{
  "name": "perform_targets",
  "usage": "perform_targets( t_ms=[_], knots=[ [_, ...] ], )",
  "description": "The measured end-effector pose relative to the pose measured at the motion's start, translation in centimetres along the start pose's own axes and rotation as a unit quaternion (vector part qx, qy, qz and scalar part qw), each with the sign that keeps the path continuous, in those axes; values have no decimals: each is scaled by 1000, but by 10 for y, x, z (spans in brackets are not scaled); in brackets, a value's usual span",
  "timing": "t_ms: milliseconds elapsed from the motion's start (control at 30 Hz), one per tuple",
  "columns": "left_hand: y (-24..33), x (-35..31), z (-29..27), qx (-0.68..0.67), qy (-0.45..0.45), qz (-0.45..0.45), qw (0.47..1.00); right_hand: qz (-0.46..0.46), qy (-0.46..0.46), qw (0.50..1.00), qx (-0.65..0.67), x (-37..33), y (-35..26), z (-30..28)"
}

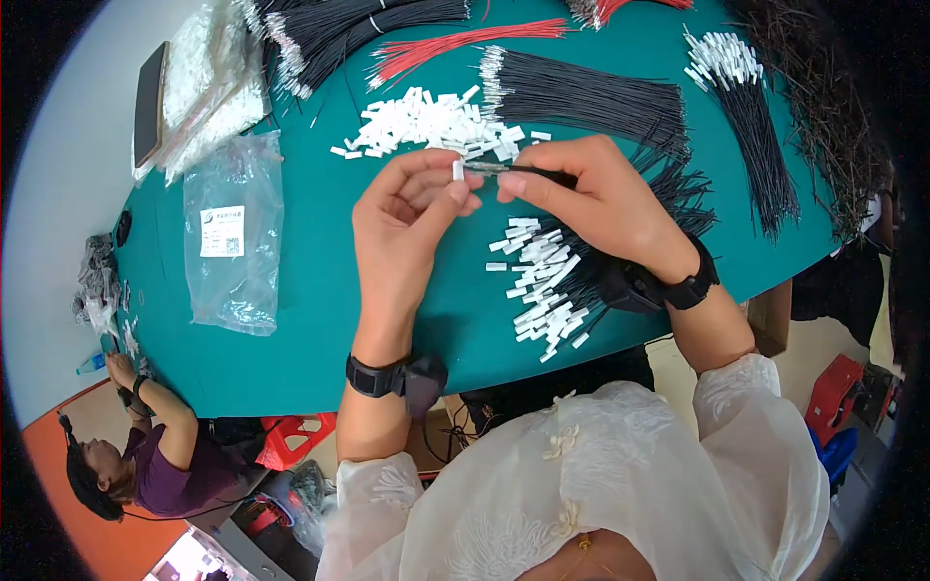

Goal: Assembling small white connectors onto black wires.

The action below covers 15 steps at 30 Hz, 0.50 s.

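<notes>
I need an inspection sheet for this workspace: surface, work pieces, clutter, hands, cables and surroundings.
Surface: green tabletop.
Work pieces: small white piece beside dark wiring with a metallic end; whether they touch is unclear. A loose white pile lies beyond.
Clutter: clear plastic bag with a label; brown tangled heap at right.
Hands: left hand pinches the small white piece; right hand grips the dark wiring.
Cables: black wire bundle; red wires; white-tipped bundle.
Surroundings: co-worker at far left.
</notes>
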<state>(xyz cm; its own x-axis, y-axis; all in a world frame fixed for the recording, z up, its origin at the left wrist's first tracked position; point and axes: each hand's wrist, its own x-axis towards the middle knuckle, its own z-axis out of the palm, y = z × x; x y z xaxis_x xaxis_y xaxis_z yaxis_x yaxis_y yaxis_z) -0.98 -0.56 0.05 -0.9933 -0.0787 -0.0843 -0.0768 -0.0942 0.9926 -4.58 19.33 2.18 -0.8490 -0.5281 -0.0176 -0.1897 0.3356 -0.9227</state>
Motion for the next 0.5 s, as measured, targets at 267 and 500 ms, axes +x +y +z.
perform_targets(
  t_ms=[267,500],
  knots=[
    [0,-7,5,-21,-26,18,999,15,21,996,91,2,1,2],
    [4,-9,4,24,1,30,999,-8,30,997,77,2,3,3]
  ],
)
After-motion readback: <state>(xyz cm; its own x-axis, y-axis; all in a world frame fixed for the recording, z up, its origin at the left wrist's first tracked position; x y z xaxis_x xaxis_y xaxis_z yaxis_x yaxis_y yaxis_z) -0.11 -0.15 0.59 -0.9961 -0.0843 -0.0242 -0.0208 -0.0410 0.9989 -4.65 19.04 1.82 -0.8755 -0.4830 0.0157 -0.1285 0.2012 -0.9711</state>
